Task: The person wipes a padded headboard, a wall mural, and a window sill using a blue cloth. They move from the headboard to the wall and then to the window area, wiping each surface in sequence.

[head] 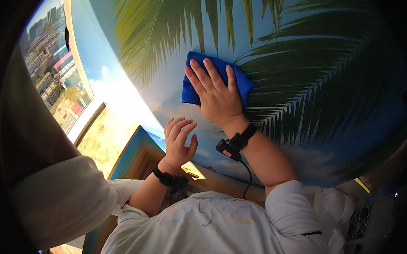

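Observation:
My right hand [220, 99] lies flat with spread fingers on a folded blue cloth [244, 86], pressing it against a large printed surface [173, 85]. That surface shows palm fronds, sky and clouds. Part of the cloth is hidden beneath my palm. Lower and to the left, my left hand [178, 143] is raised in front of the same surface, its fingers apart and loosely curled with nothing in them. A black strap with a small device [234, 146] and a cable sits on my right wrist; another black strap [168, 179] is on the left.
At the left, a window [54, 74] looks out on buildings far below. Beside me hangs a pale curtain [66, 199]. A sunlit sill [102, 137] and a blue-and-brown panel with a raised edge [132, 151] lie below the window. White fabric [335, 205] is at the lower right.

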{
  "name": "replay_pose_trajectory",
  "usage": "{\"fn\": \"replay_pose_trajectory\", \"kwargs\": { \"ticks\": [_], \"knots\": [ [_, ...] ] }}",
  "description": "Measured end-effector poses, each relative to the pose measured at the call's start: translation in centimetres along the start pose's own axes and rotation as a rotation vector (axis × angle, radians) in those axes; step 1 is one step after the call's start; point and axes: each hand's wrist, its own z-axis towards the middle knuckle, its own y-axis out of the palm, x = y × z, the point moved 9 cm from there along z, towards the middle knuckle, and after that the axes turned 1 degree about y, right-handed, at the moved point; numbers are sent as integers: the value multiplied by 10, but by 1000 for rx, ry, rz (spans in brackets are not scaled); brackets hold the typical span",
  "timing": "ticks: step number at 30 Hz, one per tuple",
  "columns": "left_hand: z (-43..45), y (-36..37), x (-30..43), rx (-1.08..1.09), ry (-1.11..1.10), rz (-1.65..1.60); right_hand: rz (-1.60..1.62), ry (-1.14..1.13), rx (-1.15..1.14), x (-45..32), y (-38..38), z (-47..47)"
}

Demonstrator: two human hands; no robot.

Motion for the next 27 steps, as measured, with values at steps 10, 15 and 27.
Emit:
{"fn": "replay_pose_trajectory", "kwargs": {
  "ticks": [10, 15, 27],
  "knots": [
    [-20, -29, -12, -66, -61, 35, 45, 7, -99, -8, 1, -52],
    [-33, -29, -17, -74, -95, 61, 89, 170, 37, 12, -1, 7],
    [-54, -37, -47, -12, -196, 126, -133, -586, -391, -164, 130, -151]
  ]
}}
